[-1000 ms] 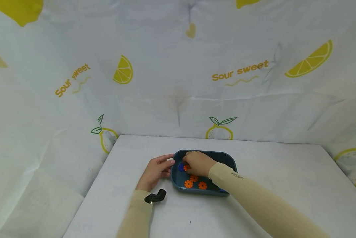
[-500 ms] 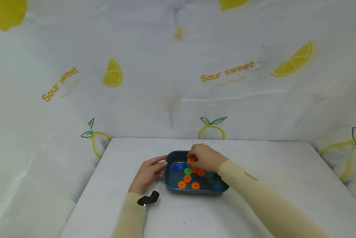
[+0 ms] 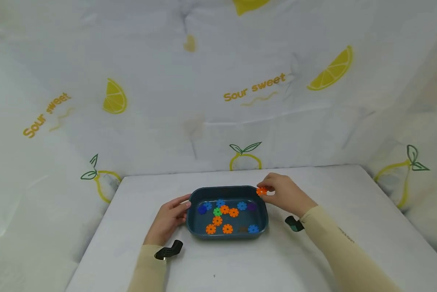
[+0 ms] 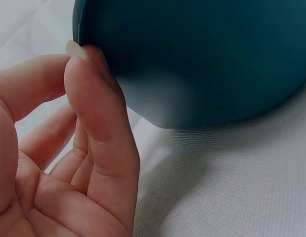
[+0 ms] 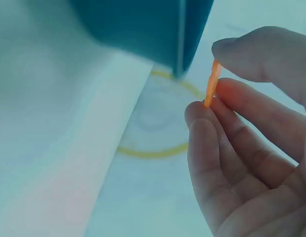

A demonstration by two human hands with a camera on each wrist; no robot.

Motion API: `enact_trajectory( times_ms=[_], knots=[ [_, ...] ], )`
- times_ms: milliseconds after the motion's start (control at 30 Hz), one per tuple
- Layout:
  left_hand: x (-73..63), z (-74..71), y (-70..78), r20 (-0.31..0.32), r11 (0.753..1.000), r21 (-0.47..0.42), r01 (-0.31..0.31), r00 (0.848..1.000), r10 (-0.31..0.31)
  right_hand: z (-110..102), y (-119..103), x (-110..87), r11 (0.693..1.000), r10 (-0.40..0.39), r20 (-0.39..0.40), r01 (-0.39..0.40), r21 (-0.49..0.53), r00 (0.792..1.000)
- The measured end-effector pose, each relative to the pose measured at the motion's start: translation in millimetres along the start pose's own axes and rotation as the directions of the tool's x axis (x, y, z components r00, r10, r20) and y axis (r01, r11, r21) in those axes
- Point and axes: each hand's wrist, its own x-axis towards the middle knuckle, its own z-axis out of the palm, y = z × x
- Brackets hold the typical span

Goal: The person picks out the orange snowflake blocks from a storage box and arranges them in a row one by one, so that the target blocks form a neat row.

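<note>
My right hand pinches an orange notched plastic disc between thumb and fingers, just beyond the right end of a dark blue-green tray. In the right wrist view the disc shows edge-on, apart from the tray wall. At the tray's left end my left hand grips the rim, the thumb against it in the left wrist view. Inside lie several orange discs, several blue ones, a green one, a purple one and a brown one.
The tray stands on a white-covered table. Behind it hangs a white backdrop printed with lemons and lettering. Black wrist cameras sit on the left wrist and right wrist.
My right hand has lifted the orange disc out of the tray and carried it right, past the tray's end. The left hand has stayed at the tray's left end. The head view has shifted.
</note>
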Motion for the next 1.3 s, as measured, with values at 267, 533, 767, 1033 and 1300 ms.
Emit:
enact_trajectory(
  times_ms=[267, 533, 767, 1033, 1300],
  knots=[
    [-2.1, 1.2, 1.4, -0.006, 1.000, 0.007, -0.001, 1.000, 0.001, 10, 38, -29.4, 0.996, 0.084, -0.055, -0.083, 0.021, 0.995],
    [-1.2, 0.4, -2.6, 0.013, 1.000, -0.024, 0.010, 1.000, -0.010, 26, 53, -42.6, 0.995, 0.097, -0.104, -0.094, 0.028, 0.990],
    [-1.4, 1.8, -1.3, 0.005, 1.000, -0.012, 0.000, 1.000, 0.000, 31, 59, -43.2, 0.995, 0.092, -0.111, -0.088, 0.045, 0.989],
    [-4.6, -2.0, -6.2, -0.009, 0.999, -0.018, 0.028, 1.000, -0.029, 35, 55, -43.2, 0.993, 0.114, -0.043, -0.112, 0.039, 0.993],
    [-1.0, -1.5, -3.3, -0.005, 1.000, -0.011, 0.021, 1.000, -0.021, 34, 58, -44.8, 0.997, 0.080, -0.059, -0.080, -0.006, 0.995]
  ],
)
